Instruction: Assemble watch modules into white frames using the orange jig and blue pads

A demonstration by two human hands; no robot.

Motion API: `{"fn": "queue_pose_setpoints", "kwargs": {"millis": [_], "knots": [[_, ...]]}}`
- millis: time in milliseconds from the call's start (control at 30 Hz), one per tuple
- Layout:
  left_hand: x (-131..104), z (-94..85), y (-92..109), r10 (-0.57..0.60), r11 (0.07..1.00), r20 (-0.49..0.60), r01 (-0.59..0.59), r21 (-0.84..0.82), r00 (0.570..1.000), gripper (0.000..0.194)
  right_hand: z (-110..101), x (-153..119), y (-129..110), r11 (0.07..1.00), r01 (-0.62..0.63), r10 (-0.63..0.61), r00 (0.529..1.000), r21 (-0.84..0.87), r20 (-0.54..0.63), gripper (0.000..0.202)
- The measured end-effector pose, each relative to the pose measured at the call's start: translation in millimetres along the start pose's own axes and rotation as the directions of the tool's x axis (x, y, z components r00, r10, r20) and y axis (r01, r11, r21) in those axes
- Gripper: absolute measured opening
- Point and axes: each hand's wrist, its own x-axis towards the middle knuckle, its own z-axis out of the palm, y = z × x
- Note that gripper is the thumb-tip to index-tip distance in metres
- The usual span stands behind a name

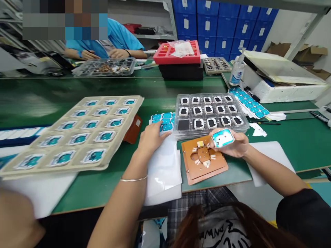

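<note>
My right hand (236,144) is closed on a small rounded-square part (222,138) with a shiny blue and white face, held above the right edge of an orange fixture plate (191,168). My left hand (152,136) rests on a sheet of blue stickers (167,127), thumb and index finger apart; nothing is visibly held. White film (164,162) lies beneath my left wrist. Behind the fixture, a clear tray (178,133) carries several white-framed parts with black centres, and its front-left pocket holds no such part.
A beige tray (111,156) of blue-centred parts stands at left. Farther back are a red tray (176,59) on a black box, a pump bottle (237,72), a foam box (284,93) and another sticker sheet (249,103). A person in blue sits across the table.
</note>
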Motion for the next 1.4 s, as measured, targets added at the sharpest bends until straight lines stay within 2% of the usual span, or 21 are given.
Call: {"fn": "queue_pose_setpoints", "kwargs": {"millis": [67,100,133,200,267,300,367,433,533,633,700,800,967,1133,1267,1400], "knots": [[-3,-2.4,3,0.003,1.000,-0.041,-0.004,-0.023,0.999,0.057,-4,10,-7,0.967,0.039,-0.048,0.998,-0.253,-0.033,0.055],[-4,-3.4,4,0.002,0.999,-0.061,-0.004,-0.035,0.998,0.056,-6,17,-10,0.900,0.061,-0.093,0.994,-0.432,-0.054,0.053],[-4,-4.3,5,0.001,0.999,-0.079,-0.005,-0.049,0.997,0.054,-8,26,-12,0.784,0.082,-0.151,0.987,-0.615,-0.061,0.050],[-5,-6.3,5,0.005,0.996,-0.105,-0.014,-0.089,0.994,0.045,-10,47,-14,0.450,0.120,-0.269,0.963,-0.885,-0.006,0.048],[-5,-9.0,5,0.015,0.989,-0.125,-0.033,-0.146,0.992,0.035,-11,69,-12,0.134,0.134,-0.306,0.948,-0.982,0.088,0.047],[-5,-10.7,4,0.020,0.982,-0.133,-0.045,-0.182,0.991,0.031,-10,80,-11,0.020,0.133,-0.291,0.949,-0.991,0.121,0.046],[-6,-15.4,3,0.026,0.961,-0.153,-0.067,-0.267,0.988,0.030,-9,97,-7,-0.118,0.121,-0.245,0.958,-0.986,0.147,0.045],[-9,-21.7,2,0.024,0.929,-0.182,-0.089,-0.359,0.983,0.033,-5,109,-4,-0.173,0.125,-0.239,0.957,-0.977,0.165,0.043],[-15,-32.1,3,0.014,0.860,-0.232,-0.130,-0.493,0.973,0.042,5,115,0,-0.166,0.239,-0.284,0.918,-0.957,0.278,0.030],[-21,-39.0,6,0.008,0.768,-0.252,-0.168,-0.618,0.968,0.048,23,115,7,-0.081,0.363,-0.321,0.872,-0.928,0.369,0.024],[-22,-40.4,9,0.003,0.705,-0.258,-0.185,-0.685,0.966,0.048,36,114,13,-0.004,0.369,-0.335,0.875,-0.930,0.349,0.027],[-22,-39.4,14,0.004,0.625,-0.269,-0.213,-0.751,0.963,0.048,51,115,18,0.079,0.301,-0.337,0.905,-0.950,0.259,0.038],[-23,-38.7,18,0.033,0.544,-0.295,-0.264,-0.796,0.955,0.047,58,121,21,0.202,0.228,-0.332,0.931,-0.953,0.153,0.040],[-23,-39.4,18,0.066,0.529,-0.321,-0.306,-0.791,0.945,0.044,57,125,24,0.426,0.235,-0.373,0.925,-0.874,0.067,0.033],[-22,-37.0,17,0.077,0.567,-0.334,-0.317,-0.761,0.939,0.042,58,126,26,0.460,0.201,-0.380,0.925,-0.865,0.013,0.036],[-21,-35.9,13,0.070,0.655,-0.344,-0.303,-0.692,0.936,0.037,52,125,16,0.503,0.169,-0.425,0.902,-0.847,-0.072,0.031]]}}
